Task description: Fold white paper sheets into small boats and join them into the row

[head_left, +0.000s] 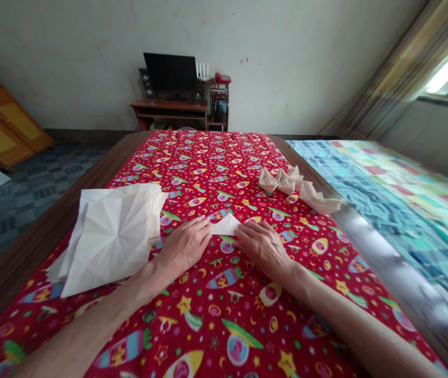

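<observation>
A small piece of folded white paper (226, 224) lies on the red cloth in front of me, a flat strip with a triangular peak in its middle. My left hand (188, 241) has its fingers closed over the left end of the strip. Over the right end are the fingers of my right hand (262, 245), with the thumb low beside the paper. Both ends are hidden under the fingers. To the left sits a stack of creased white paper sheets (113, 231), the top one marked with fold lines spreading from its centre. Several folded paper boats (316, 198) stand at the right.
The red patterned cloth (224, 299) covers a brown wooden table (101, 168). A bed with a checked sheet (397, 199) adjoins the table's right side. Beyond the far end, a monitor (170, 72) stands on a small desk by the wall. A wooden cabinet (7, 118) is at far left.
</observation>
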`<state>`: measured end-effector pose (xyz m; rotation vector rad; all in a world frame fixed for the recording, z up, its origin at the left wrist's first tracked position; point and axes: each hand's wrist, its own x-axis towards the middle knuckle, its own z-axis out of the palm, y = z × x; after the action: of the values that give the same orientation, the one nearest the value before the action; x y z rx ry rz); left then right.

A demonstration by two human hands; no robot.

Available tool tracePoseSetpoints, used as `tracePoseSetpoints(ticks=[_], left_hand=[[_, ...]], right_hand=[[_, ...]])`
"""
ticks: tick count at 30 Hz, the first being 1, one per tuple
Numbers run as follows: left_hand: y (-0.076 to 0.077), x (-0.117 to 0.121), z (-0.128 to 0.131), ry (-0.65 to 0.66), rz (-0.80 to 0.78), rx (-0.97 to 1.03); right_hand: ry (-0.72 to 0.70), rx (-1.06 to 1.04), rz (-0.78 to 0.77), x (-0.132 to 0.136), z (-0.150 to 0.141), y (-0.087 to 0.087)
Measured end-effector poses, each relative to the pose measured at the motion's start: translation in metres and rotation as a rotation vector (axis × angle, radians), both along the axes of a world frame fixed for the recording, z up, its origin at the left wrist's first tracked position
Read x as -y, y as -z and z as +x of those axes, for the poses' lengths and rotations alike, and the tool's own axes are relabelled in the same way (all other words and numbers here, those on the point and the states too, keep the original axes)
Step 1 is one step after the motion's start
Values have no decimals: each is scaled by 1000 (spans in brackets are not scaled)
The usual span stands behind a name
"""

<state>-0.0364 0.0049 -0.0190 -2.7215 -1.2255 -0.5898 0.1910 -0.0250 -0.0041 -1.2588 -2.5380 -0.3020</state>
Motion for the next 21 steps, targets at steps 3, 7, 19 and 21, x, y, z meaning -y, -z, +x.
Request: tracePoseSetpoints(ticks=[3, 7, 19, 21], left_hand=[[5, -4, 0, 14, 14, 49], [1, -2, -2, 29, -37, 74], [-4, -6, -1, 14, -114, 189], [-3, -6, -1, -3, -131, 226]], right_hand=[[-32, 57, -19, -10, -11, -6], [-76, 85, -68, -15, -11, -9], [46, 197, -31, -9, -19, -10], [68, 210, -48, -9, -23, -13]])
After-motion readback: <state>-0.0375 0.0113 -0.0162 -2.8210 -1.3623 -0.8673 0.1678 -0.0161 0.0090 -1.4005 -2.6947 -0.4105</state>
